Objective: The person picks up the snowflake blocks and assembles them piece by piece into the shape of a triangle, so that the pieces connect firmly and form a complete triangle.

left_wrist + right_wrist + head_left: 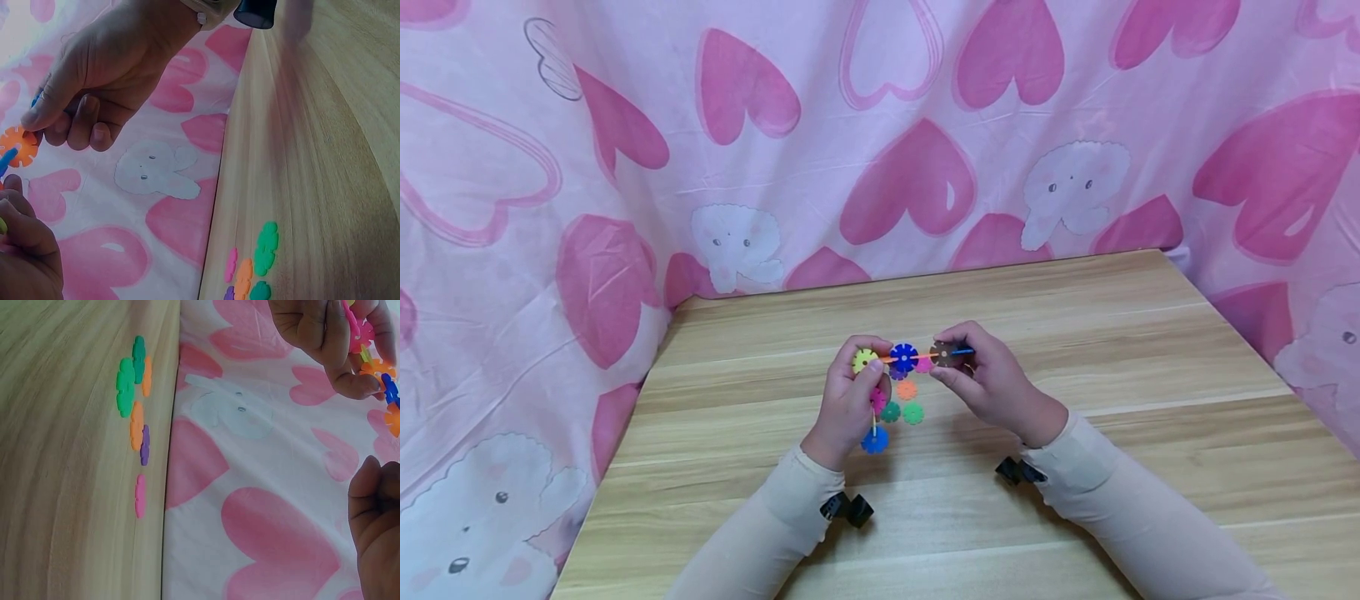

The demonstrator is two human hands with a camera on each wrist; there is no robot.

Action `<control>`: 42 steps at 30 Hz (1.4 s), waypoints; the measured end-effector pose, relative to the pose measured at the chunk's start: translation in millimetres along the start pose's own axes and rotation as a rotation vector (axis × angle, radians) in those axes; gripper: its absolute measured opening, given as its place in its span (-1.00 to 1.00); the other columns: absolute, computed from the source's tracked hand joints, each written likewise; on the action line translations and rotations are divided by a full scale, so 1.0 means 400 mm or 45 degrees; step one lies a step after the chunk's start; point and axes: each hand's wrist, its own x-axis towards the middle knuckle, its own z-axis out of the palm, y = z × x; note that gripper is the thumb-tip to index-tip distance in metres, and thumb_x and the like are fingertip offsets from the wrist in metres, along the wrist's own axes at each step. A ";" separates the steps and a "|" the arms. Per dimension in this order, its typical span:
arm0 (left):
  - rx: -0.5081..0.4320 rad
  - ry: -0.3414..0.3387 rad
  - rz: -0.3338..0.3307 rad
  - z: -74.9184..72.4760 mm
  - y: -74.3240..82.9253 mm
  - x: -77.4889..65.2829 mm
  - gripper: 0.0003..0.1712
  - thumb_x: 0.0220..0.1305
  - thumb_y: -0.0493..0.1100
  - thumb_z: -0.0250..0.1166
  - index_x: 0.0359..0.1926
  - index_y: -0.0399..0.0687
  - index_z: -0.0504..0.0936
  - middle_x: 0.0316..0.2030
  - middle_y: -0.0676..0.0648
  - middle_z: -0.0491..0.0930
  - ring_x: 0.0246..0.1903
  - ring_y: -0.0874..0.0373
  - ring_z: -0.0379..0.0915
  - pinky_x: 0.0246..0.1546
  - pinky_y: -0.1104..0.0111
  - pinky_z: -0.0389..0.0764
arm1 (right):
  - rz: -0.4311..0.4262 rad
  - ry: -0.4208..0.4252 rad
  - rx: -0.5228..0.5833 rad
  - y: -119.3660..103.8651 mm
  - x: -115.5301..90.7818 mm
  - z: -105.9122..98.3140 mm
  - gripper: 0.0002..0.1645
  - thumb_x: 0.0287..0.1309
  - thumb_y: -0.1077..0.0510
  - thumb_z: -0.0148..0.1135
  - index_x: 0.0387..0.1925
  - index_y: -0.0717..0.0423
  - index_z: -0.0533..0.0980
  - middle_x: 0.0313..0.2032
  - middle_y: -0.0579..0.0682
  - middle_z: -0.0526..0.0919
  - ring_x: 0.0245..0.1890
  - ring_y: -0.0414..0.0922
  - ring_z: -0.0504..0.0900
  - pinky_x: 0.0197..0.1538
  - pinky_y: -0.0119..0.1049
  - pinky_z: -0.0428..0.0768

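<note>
You hold a jointed chain of notched plastic discs in the air between your hands, above the pale wood-grain table. Your left hand pinches the flat yellow notched disc at one end of the straight run, thumb in front, probably to steady the part already joined. Your right hand grips the flat brown notched disc at the other end between thumb and fingers, with a blue disc seen edge-on beside it. Gripping both ends likely keeps the run level, so the slots stay lined up and no joint twists. From near your left hand, a branch with a pink disc and a bright blue disc hangs down, apparently left free because your fingers are needed higher up. Loose discs, among them a light green one and a dark green one, lie flat on the table below, seemingly grouped for easy reach.
</note>
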 end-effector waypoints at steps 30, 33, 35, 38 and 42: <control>-0.155 -0.131 -0.214 -0.020 0.014 0.013 -0.44 0.68 0.15 -0.30 0.47 0.09 0.29 0.37 -0.07 0.43 0.26 -0.07 0.49 0.22 0.08 0.63 | 0.342 0.013 0.233 -0.002 0.005 -0.018 -0.67 0.24 0.25 0.49 0.04 0.11 0.74 -0.02 0.05 0.80 -0.12 -0.10 0.78 -0.07 -0.25 0.79; -0.043 -0.103 -0.066 -0.020 0.009 0.014 -0.40 0.65 0.14 -0.33 0.46 0.01 0.31 0.43 -0.03 0.38 0.43 -0.12 0.30 0.38 -0.09 0.45 | 0.487 0.015 0.309 -0.001 0.006 -0.016 -0.69 0.31 0.18 0.46 0.07 0.10 0.72 -0.07 0.08 0.77 -0.19 0.02 0.76 -0.09 -0.12 0.79; 0.027 -0.067 0.087 -0.023 -0.001 0.017 -0.33 0.65 0.18 -0.39 0.44 -0.10 0.31 0.42 -0.07 0.40 0.43 -0.18 0.28 0.43 -0.14 0.36 | 0.579 0.012 0.335 0.001 0.009 -0.013 -0.69 0.34 0.11 0.44 0.07 0.07 0.72 -0.10 0.08 0.77 -0.24 0.06 0.74 -0.09 -0.04 0.77; 0.126 -0.008 0.353 -0.028 -0.018 0.022 -0.16 0.65 0.31 -0.46 0.41 -0.26 0.30 0.37 -0.21 0.45 0.37 -0.22 0.35 0.41 -0.13 0.30 | 0.708 0.006 0.391 0.009 0.013 -0.007 -0.66 0.37 0.03 0.41 0.08 0.09 0.70 -0.15 0.08 0.76 -0.29 0.06 0.73 -0.07 -0.05 0.75; 0.166 0.033 0.625 -0.031 -0.035 0.026 -0.16 0.64 0.35 -0.30 0.48 -0.27 0.18 0.32 -0.39 0.45 0.31 -0.18 0.43 0.41 -0.06 0.33 | 0.854 -0.026 0.550 0.015 0.016 0.006 -0.60 0.45 0.02 0.32 0.11 0.21 0.66 -0.17 0.03 0.79 -0.34 -0.07 0.69 -0.09 -0.21 0.76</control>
